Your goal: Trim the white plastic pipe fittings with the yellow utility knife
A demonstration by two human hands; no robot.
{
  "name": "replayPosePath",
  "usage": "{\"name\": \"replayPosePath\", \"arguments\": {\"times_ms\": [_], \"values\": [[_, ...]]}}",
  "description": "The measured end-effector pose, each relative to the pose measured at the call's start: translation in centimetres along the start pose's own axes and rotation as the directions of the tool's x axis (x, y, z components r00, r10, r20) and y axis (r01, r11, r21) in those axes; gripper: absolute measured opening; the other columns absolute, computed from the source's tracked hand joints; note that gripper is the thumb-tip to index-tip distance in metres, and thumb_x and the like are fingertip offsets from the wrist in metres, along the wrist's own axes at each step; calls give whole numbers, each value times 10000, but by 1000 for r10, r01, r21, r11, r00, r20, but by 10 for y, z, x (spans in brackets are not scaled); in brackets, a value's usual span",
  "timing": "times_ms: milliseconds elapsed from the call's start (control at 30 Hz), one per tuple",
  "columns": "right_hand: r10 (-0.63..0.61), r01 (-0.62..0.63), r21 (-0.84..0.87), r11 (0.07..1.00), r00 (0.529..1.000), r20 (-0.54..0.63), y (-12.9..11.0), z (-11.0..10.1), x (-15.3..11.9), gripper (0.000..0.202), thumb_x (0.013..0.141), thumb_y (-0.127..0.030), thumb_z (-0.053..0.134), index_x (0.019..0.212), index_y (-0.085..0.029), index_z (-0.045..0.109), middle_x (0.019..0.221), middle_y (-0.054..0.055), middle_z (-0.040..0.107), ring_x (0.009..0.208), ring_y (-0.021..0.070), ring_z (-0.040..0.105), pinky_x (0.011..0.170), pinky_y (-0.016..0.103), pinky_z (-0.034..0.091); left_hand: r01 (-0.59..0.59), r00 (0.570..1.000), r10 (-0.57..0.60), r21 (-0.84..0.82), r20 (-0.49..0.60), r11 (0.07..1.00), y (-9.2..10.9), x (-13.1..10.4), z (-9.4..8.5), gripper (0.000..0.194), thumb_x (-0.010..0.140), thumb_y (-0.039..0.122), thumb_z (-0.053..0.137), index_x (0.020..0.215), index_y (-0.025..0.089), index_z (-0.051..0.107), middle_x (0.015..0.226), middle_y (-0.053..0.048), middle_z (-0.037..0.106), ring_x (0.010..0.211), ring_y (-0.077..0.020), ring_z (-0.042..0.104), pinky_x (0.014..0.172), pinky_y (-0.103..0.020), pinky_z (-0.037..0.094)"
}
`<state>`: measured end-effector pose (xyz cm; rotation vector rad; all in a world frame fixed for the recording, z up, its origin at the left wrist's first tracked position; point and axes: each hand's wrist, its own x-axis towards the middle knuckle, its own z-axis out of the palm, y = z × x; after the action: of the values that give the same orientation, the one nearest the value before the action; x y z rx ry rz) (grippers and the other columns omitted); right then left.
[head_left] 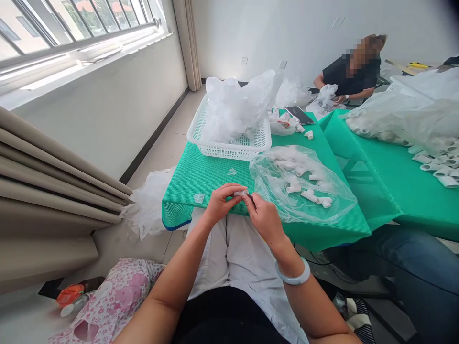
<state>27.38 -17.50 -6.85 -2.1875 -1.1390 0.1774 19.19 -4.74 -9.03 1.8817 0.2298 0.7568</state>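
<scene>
My left hand (219,204) pinches a small white plastic pipe fitting (240,193) at the near edge of the green-covered table (218,179). Its fingers hide much of the fitting. Closed around a slim dark-handled tool (250,196), my right hand (266,219) brings the tool's tip against the fitting's right end. What kind of tool it is cannot be made out. Just right of my hands, a clear plastic bag (339,203) lies spread open with several white pipe fittings (294,185) in it. Small clear plastic scraps (198,197) rest to the left.
A white basket (229,152) heaped with clear plastic bags (240,105) stands behind my hands. A phone (300,115) lies farther back. More fittings (439,165) are piled on the right-hand table. Across from me sits a co-worker (353,71). Plastic bags (152,200) lie on the floor at left.
</scene>
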Motion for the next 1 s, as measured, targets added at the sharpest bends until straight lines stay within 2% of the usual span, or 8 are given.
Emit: {"name": "replayPosePath", "arguments": {"times_ms": [200, 300, 533, 600, 733, 867, 1000], "values": [[42, -43, 55, 998, 999, 30, 0, 0, -2, 413, 917, -525, 276, 653, -233, 400, 494, -11, 490, 442, 143, 439, 470, 262, 230, 55, 998, -55, -12, 44, 998, -1, -3, 3, 240, 803, 290, 601, 1013, 193, 663, 997, -67, 713, 858, -150, 659, 706, -243, 526], [45, -49, 57, 997, 997, 55, 1, 1, -4, 394, 914, -513, 294, 676, -230, 431, 516, -1, 523, 459, 153, 474, 472, 260, 241, 47, 998, -47, 12, 36, 999, -3, -4, 4, 228, 812, 265, 586, 1017, 197, 660, 1002, -65, 713, 855, -153, 667, 741, -264, 534], [76, -75, -14, 997, 995, 70, 1, 1, -5, 436, 915, -546, 266, 687, -221, 447, 544, 20, 549, 465, 156, 486, 472, 263, 216, -149, 987, 157, 144, -39, 978, -6, -6, 8, 168, 845, 212, 540, 959, 207, 664, 1019, -74, 707, 954, -164, 658, 799, -311, 536], [92, -93, 2, 996, 992, 83, 0, 1, -5, 448, 914, -557, 256, 674, -224, 435, 516, 9, 527, 455, 152, 474, 470, 260, 214, -176, 980, 188, 180, -56, 968, -5, -7, 9, 154, 853, 210, 532, 938, 200, 660, 1025, -84, 703, 950, -162, 657, 782, -309, 541], [120, -120, 11, 993, 992, 34, -2, 4, -4, 443, 914, -538, 261, 644, -226, 421, 496, 5, 505, 443, 146, 459, 470, 263, 212, -198, 971, 223, 242, -84, 950, -6, -8, 12, 128, 852, 211, 543, 921, 189, 649, 1015, -90, 698, 928, -152, 655, 750, -290, 546], [155, -170, 226, 959, 984, 84, -9, 4, -3, 427, 896, -534, 317, 611, -225, 395, 460, -18, 500, 395, 120, 464, 452, 247, 301, -189, 967, 225, 250, -123, 950, -7, -9, 14, 124, 862, 210, 518, 915, 179, 626, 1024, -96, 672, 888, -134, 650, 651, -237, 540], [204, -231, 502, 833, 973, 108, -14, -2, -3, 443, 871, -586, 344, 620, -225, 392, 460, -41, 498, 370, 102, 486, 441, 231, 389, -147, 972, 184, 236, -146, 961, -4, -7, 13, 97, 830, 241, 575, 901, 181, 599, 990, -84, 651, 898, -139, 634, 671, -239, 537]]}}
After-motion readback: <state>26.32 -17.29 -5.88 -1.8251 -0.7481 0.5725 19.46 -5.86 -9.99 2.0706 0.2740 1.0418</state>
